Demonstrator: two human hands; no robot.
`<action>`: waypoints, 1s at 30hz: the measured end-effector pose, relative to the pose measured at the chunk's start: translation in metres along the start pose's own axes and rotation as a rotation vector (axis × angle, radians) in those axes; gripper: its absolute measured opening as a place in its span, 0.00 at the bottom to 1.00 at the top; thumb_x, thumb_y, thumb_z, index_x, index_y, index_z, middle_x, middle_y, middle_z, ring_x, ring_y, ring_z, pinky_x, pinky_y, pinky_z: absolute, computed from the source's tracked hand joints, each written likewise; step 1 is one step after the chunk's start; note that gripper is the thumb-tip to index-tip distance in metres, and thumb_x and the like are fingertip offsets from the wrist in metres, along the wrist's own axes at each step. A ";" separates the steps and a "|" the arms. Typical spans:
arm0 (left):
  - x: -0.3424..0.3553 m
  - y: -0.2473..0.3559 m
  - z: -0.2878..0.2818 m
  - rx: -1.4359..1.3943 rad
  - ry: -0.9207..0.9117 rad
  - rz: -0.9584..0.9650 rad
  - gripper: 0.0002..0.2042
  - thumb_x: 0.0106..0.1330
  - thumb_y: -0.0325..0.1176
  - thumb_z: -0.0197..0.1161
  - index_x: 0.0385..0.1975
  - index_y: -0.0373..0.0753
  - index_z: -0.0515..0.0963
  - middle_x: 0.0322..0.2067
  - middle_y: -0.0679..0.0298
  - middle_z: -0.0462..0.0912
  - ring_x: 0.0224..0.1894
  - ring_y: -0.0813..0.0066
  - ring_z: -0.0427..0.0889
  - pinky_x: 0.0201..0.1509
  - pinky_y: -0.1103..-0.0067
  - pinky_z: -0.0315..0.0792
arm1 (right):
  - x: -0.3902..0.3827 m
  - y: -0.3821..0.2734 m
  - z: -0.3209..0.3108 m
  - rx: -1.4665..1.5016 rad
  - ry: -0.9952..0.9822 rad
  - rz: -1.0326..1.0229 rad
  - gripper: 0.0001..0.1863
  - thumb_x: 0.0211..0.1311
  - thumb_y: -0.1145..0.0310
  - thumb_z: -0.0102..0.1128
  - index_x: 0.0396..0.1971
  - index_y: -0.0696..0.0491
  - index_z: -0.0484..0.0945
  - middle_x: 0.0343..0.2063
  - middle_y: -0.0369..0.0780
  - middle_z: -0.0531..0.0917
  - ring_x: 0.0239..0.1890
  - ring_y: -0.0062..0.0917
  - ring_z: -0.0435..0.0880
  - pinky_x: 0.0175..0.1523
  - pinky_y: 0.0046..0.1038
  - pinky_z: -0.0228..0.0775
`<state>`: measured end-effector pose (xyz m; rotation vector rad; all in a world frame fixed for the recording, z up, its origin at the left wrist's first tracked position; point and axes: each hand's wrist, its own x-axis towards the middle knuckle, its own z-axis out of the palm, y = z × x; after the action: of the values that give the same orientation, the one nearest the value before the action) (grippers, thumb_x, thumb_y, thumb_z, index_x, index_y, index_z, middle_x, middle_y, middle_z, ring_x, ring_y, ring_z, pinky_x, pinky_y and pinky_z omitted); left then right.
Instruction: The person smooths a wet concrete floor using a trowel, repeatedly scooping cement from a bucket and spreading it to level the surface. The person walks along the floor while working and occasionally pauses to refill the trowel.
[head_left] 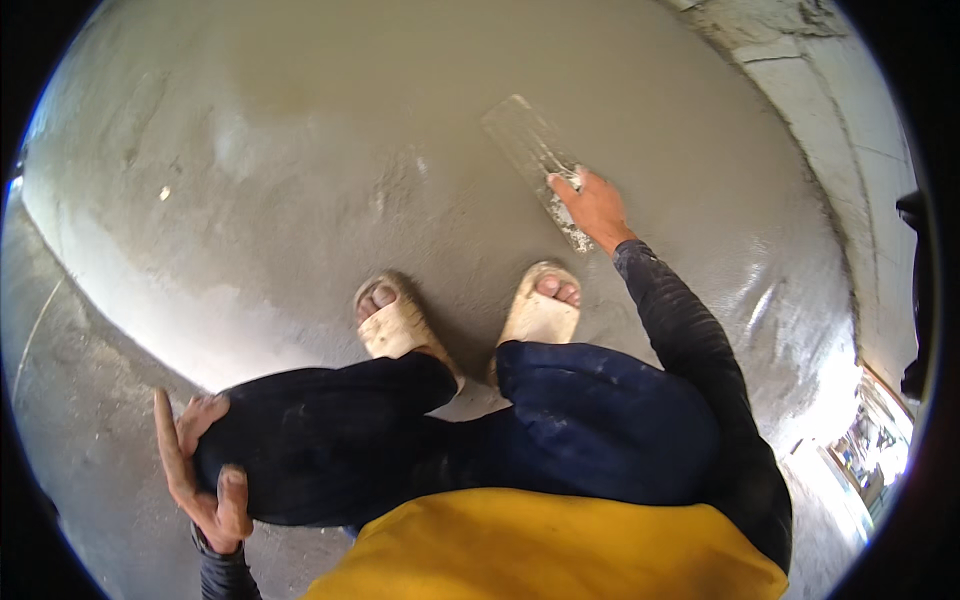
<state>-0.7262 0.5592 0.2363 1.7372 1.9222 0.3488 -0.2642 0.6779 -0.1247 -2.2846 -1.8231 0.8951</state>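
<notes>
My right hand [597,208] grips the handle of a flat rectangular steel trowel [515,125], which lies against smooth, damp grey cement [300,120] just ahead of my right foot. Grey residue coats parts of the blade and handle. At lower left, my left hand [210,505] rests on my dark-trousered left knee [300,430] with its fingers apart and one stretched along the knee's outer side, holding nothing. Both my feet, in cream slide sandals [390,330], stand on the cement below me.
A pale, cracked concrete strip [800,110] borders the smoothed area along the upper right. Rougher grey floor [70,380] lies to the left beyond a curved edge. At the right rim are a dark object [911,300] and some small clutter [875,450], too small to make out.
</notes>
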 end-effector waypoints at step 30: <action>-0.030 0.004 0.000 0.012 0.065 -0.032 0.50 0.61 0.52 0.63 0.75 0.23 0.50 0.47 0.49 0.86 0.56 0.52 0.83 0.72 0.48 0.63 | 0.073 -0.076 0.007 -0.530 -0.349 -1.264 0.20 0.65 0.47 0.63 0.36 0.51 0.77 0.25 0.40 0.82 0.31 0.38 0.85 0.42 0.43 0.75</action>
<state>-0.7218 0.5300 0.2447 1.7204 1.9994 0.3868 -0.3247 0.7641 -0.1270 -0.6113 -3.1843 0.5703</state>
